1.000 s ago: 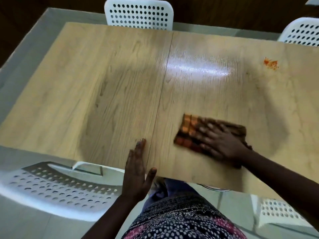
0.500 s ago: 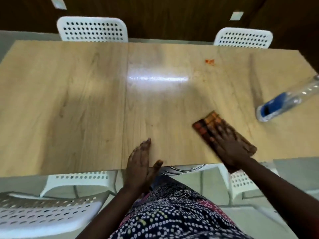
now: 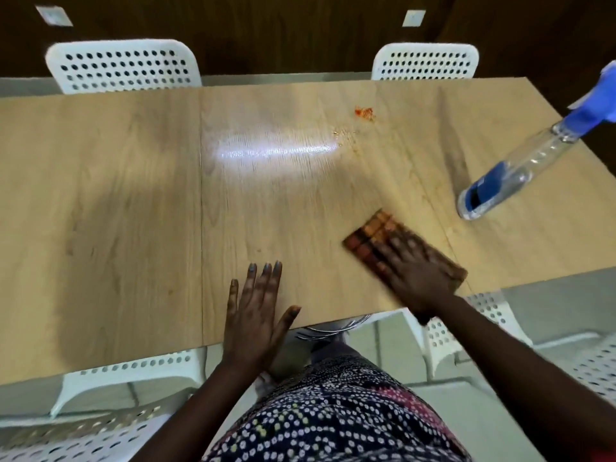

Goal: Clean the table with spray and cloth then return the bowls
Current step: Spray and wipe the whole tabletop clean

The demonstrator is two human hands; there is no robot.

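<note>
Pressing cloth (image 3: 383,235) flat, right hand (image 3: 416,278), left hand (image 3: 255,315) splayed

The table (image 3: 133,201) is pale wood-grain with a smooth, faintly glossy top, the cloth (image 3: 376,235) woven and chequered, the spray bottle (image 3: 520,168) clear plastic, the far chairs (image 3: 123,66) perforated white plastic.
</note>
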